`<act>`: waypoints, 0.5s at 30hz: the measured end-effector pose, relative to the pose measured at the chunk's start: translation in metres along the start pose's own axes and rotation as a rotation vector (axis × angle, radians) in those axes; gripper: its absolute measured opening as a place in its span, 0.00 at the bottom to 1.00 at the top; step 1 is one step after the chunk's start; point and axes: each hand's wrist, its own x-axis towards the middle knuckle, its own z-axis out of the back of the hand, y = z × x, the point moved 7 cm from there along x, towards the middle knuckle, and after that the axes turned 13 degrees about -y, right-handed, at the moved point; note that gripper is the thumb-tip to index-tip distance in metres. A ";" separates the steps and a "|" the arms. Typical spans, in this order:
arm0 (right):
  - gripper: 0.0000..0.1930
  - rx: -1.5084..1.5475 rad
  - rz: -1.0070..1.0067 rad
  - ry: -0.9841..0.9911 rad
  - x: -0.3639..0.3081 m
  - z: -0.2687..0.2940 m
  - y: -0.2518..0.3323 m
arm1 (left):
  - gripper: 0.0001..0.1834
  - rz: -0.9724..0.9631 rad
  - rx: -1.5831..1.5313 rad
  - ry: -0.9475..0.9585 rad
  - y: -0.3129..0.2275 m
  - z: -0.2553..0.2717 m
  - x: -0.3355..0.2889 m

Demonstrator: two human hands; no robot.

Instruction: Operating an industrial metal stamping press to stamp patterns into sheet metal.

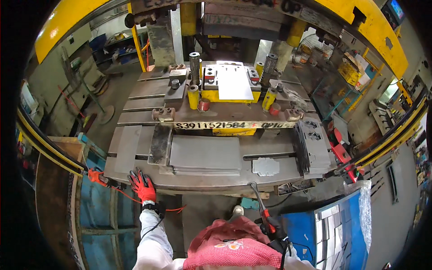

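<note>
My left hand (143, 185), in a red and black glove, rests at the front edge of the press bed (198, 182) with its fingers spread. Just beyond its fingertips lies a flat grey metal sheet (128, 150). My right hand (274, 228), in a dark glove, is closed around a red-handled tool (265, 212) with a bent grey rod, whose curved tip reaches the bed's front edge. A stack of blank metal sheets (204, 153) lies in the middle of the bed. Right of it sits a small notched plate (265, 167). A bright sheet (235, 82) lies on the die (231, 95).
A dark steel block (159, 145) stands left of the stack. Piled cut metal parts (315, 150) stand at the bed's right. Guide posts (194, 69) flank the die under the press ram (243, 22). A blue bin (299, 231) with metal pieces is at lower right.
</note>
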 end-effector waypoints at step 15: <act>0.28 0.054 0.134 -0.044 -0.008 0.000 0.016 | 0.26 0.042 0.048 0.050 -0.003 0.005 0.002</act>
